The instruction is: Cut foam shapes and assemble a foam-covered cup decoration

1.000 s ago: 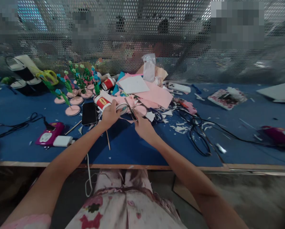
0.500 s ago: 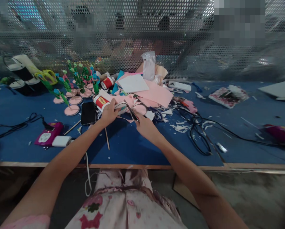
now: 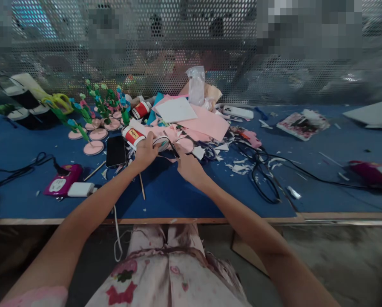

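Note:
My left hand (image 3: 146,152) is closed around a white paper cup (image 3: 133,135) with a red label, which lies on its side. A round white-edged end (image 3: 162,144) shows at my fingertips; I cannot tell whether it belongs to this cup. My right hand (image 3: 191,169) grips dark scissors (image 3: 174,149), their blades pointing up and left beside that round edge. Whether the blades touch it is unclear. A pink disc (image 3: 185,145) lies just behind the scissors, among pink sheets (image 3: 206,123) and scraps.
Several green-stemmed flowers on pink round bases (image 3: 93,148) stand to the left. Nearby lie a black phone (image 3: 116,152), a purple device (image 3: 63,180) and a wooden stick (image 3: 142,186). Right of my hands are white scraps (image 3: 241,167) and a looped black cable (image 3: 257,181). A perforated metal screen (image 3: 178,55) rises behind.
The view has shifted slightly, so most things sit a little further left and higher. My right hand and the scissors have moved slightly beside the round edge; my left hand keeps its hold.

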{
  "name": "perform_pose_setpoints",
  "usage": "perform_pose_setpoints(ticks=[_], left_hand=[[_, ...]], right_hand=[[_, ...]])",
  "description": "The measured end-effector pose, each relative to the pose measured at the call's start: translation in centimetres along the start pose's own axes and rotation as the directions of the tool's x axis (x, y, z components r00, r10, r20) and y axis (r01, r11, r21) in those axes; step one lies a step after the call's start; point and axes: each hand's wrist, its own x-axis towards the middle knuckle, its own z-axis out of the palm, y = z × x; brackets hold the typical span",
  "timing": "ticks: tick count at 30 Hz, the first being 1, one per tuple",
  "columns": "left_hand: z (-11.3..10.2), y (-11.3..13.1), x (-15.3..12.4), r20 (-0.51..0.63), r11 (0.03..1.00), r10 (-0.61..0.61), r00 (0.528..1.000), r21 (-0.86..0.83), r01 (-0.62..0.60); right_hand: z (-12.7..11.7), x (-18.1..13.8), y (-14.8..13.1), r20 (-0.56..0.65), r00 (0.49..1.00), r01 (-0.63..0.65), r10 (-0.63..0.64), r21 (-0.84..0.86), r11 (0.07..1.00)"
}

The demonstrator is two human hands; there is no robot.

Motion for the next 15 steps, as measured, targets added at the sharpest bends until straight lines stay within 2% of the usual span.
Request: perform_pose_setpoints(ticks=[6,9,12,15], left_hand=[[1.0,-1.2,0.1,-0.116,0.996,0.042,0.992,-0.077,-0.051],[1.2,-1.7,0.1,-0.153,0.989,0.045,0.987,-0.131,-0.065],[1.0,-1.8,0.1,-0.170,0.978,-0.014,0.985,-0.207,-0.022],[0.5,-1.7,0.4,-0.205,0.933,-0.128,0.970,-0.357,0.048]], right_hand=[[0.2,-0.1,-0.1,0.092,0.996,0.005,-0.001,-0.045,0.999],[0.3,-0.1,-0.1,0.086,0.996,-0.003,0.009,-0.064,0.998],[0.1,-0.2,0.1,0.067,0.997,-0.030,0.031,-0.029,0.999],[-0.3,-0.1,0.6,-0.012,0.999,-0.048,0.050,0.103,0.994]])
